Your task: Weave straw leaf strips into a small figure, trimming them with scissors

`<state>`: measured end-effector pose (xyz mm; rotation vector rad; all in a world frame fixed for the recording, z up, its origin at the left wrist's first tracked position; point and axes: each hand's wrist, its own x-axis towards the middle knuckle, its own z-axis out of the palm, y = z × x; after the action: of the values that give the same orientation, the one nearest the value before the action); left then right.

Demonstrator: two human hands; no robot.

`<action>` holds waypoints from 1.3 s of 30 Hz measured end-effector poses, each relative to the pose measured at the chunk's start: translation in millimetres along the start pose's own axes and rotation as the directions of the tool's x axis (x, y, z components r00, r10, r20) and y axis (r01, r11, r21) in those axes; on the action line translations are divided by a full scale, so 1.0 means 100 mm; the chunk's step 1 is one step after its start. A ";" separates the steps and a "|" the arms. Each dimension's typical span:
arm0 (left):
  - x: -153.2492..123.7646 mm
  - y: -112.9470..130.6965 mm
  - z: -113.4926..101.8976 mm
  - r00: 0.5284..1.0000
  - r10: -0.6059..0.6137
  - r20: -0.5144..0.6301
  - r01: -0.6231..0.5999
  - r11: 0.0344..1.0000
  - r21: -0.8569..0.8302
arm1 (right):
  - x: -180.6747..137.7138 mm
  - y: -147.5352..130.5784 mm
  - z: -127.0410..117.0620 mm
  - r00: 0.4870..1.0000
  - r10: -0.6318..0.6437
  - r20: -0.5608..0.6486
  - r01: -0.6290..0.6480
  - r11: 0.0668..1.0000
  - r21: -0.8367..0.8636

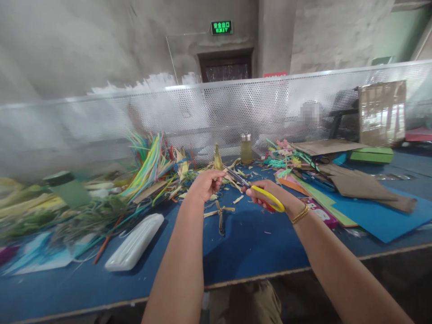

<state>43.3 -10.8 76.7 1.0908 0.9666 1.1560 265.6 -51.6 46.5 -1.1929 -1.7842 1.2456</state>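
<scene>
Your right hand (266, 195) was gripping the yellow-handled scissors (256, 191) over the middle of the blue tabletop (256, 243). Your left hand (204, 184) was curled shut, pinching a little straw strip (227, 173) right at the blades. A straw cross (220, 212) lay just below, nearer the front edge.

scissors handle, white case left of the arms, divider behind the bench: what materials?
Scissors in the right hand: yellow handle looks like glossy plastic, blades grey metal. White case: probably smooth moulded plastic. Divider: perforated sheet, likely metal, with a dull silver sheen.
</scene>
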 end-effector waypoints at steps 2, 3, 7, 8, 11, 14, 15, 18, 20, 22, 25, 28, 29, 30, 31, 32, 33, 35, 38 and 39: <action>0.00 0.00 0.00 1.000 0.000 0.000 0.000 1.000 0.001 | 0.00 -0.01 0.00 1.000 0.006 -0.007 -0.007 1.000 -0.004; 0.00 0.00 0.00 1.000 -0.001 -0.001 0.001 1.000 0.000 | 0.00 -0.01 -0.01 1.000 0.013 -0.010 -0.013 1.000 -0.001; 0.00 0.01 -0.02 1.000 -0.013 -0.007 0.013 1.000 -0.016 | 0.01 -0.01 -0.01 1.000 0.025 -0.011 -0.025 0.999 0.034; 0.00 0.01 -0.02 1.000 -0.017 -0.008 0.017 1.000 -0.021 | 0.02 -0.01 -0.01 1.000 0.016 -0.025 -0.015 0.999 0.042; -0.01 0.01 -0.02 1.000 -0.010 -0.009 0.009 0.998 -0.067 | 0.07 0.02 0.01 0.989 -0.024 -0.143 0.040 0.993 0.108; 0.00 -0.05 0.06 1.000 0.002 0.007 -0.001 0.986 -0.168 | 0.13 0.05 0.06 0.959 -0.077 -0.273 0.144 0.961 0.236; 0.01 -0.09 0.11 1.000 0.002 0.009 -0.001 0.980 -0.197 | 0.15 0.05 0.08 0.947 -0.101 -0.306 0.190 0.942 0.275; 0.05 -0.24 0.30 1.000 -0.018 0.002 0.018 0.971 -0.238 | 0.22 0.07 0.17 0.913 -0.159 -0.377 0.302 0.883 0.359; 0.08 -0.35 0.43 0.999 -0.043 -0.001 0.042 0.966 -0.256 | 0.25 0.07 0.23 0.895 -0.184 -0.406 0.354 0.849 0.394; 0.10 -0.44 0.53 0.998 -0.060 -0.007 0.056 0.960 -0.275 | 0.27 0.07 0.27 0.881 -0.215 -0.421 0.392 0.830 0.397; 0.11 -0.54 0.63 0.998 -0.070 -0.010 0.064 0.953 -0.297 | 0.29 0.08 0.30 0.860 -0.230 -0.455 0.416 0.834 0.364; 0.10 -0.57 0.67 0.997 -0.082 0.011 0.081 0.939 -0.333 | 0.29 0.08 0.30 0.839 -0.224 -0.495 0.418 0.849 0.324; 0.10 -0.58 0.68 0.996 -0.084 0.018 0.085 0.933 -0.349 | 0.28 0.08 0.29 0.834 -0.226 -0.504 0.420 0.852 0.313; 0.09 -0.57 0.68 0.997 -0.081 0.019 0.082 0.928 -0.363 | 0.28 0.08 0.29 0.827 -0.227 -0.514 0.422 0.855 0.302; 0.09 -0.57 0.68 0.997 -0.071 0.012 0.070 0.926 -0.372 | 0.27 0.08 0.28 0.820 -0.228 -0.525 0.425 0.857 0.292; 0.08 -0.56 0.68 0.998 -0.055 -0.002 0.050 0.926 -0.375 | 0.27 0.08 0.27 0.811 -0.229 -0.539 0.429 0.858 0.281; 0.07 -0.55 0.68 0.999 -0.035 -0.018 0.026 0.928 -0.372 | 0.26 0.08 0.26 0.800 -0.231 -0.553 0.436 0.858 0.272; 0.06 -0.53 0.68 0.999 0.010 -0.036 -0.022 0.933 -0.358 | 0.25 0.08 0.23 0.777 -0.238 -0.583 0.458 0.849 0.263; 0.04 -0.51 0.68 0.998 0.060 -0.012 -0.061 0.943 -0.327 | 0.24 0.09 0.19 0.755 -0.240 -0.610 0.491 0.823 0.284; 0.04 -0.51 0.67 0.998 0.067 0.008 -0.061 0.949 -0.308 | 0.24 0.09 0.17 0.755 -0.238 -0.611 0.493 0.820 0.290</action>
<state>119.2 -20.3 41.1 0.8838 0.7105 1.2983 244.5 -34.6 32.4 -0.7635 -1.1452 0.8692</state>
